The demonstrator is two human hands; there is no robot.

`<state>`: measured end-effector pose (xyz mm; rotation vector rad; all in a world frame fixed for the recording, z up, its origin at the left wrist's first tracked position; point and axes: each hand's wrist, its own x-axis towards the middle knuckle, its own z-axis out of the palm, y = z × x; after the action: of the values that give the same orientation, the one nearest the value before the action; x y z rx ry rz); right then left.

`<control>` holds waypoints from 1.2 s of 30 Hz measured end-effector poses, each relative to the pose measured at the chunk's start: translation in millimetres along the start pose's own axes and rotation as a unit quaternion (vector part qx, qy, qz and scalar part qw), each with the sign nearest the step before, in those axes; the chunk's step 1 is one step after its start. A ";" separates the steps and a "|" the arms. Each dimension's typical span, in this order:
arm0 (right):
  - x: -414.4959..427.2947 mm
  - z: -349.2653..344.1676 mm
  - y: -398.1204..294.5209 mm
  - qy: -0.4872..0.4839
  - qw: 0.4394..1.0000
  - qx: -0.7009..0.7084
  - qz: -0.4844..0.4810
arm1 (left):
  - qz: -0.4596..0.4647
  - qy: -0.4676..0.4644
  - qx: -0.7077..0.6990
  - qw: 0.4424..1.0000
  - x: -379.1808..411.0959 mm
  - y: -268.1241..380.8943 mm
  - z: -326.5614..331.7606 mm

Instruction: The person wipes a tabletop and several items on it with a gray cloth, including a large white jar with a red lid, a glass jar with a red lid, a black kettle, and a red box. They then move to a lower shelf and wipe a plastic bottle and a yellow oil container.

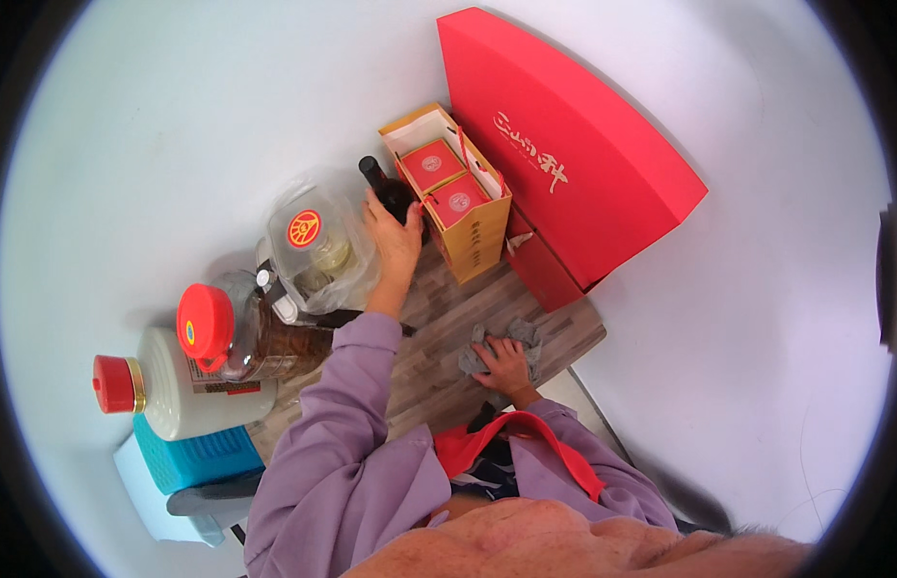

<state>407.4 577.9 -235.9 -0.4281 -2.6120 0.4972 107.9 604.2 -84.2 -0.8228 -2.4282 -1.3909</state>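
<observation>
My left hand [395, 235] reaches to the back and has its fingers and thumb on either side of a dark glass bottle [395, 193] with a black neck. The bottle's lower part is partly hidden by the hand. Close on its right stands a gold paper gift bag [469, 242], holding two red boxes [434, 165]. A clear plastic container [289, 224] in a plastic bag is just left of my left wrist. Near the front right corner of the wood-grain tabletop [434, 368], my right hand [508, 367] presses on a crumpled grey cloth [524, 334].
A large red gift box [557, 144] bearing writing leans by the wall at the back right. To the left are a red-lidded glass jar [250, 325], a big pale liquor bottle [195, 394] with a red cap, and a blue plastic basket [195, 455]. White walls [188, 123] border the table.
</observation>
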 end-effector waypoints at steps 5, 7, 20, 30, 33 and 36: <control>-2.7 0.6 1.5 0.011 1.000 -0.013 -0.003 | 0.056 -0.060 -0.026 0.996 -47.1 8.6 -13.9; -1.3 -0.6 1.7 0.022 1.000 -0.006 -0.003 | 0.089 -0.134 -0.064 0.985 -74.3 17.5 -29.3; 109.7 -27.3 36.8 0.053 0.980 -0.018 0.189 | -0.068 -0.304 -0.022 0.950 -256.8 -36.5 -164.7; 62.5 55.5 -45.8 -0.102 0.994 -0.012 0.028 | -0.198 -0.248 -0.031 0.948 -343.1 -68.4 -224.9; 19.6 72.8 -116.3 -0.146 0.982 0.071 -0.100 | -0.235 -0.236 -0.039 0.942 -353.0 -73.5 -234.5; 1.3 81.1 -153.5 -0.178 0.954 0.161 -0.178 | -0.252 -0.232 -0.031 0.939 -359.1 -72.4 -248.5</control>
<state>335.1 420.2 -240.4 0.2611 -2.7783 0.9228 340.3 236.9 -167.9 -0.6159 -3.1420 -1.5873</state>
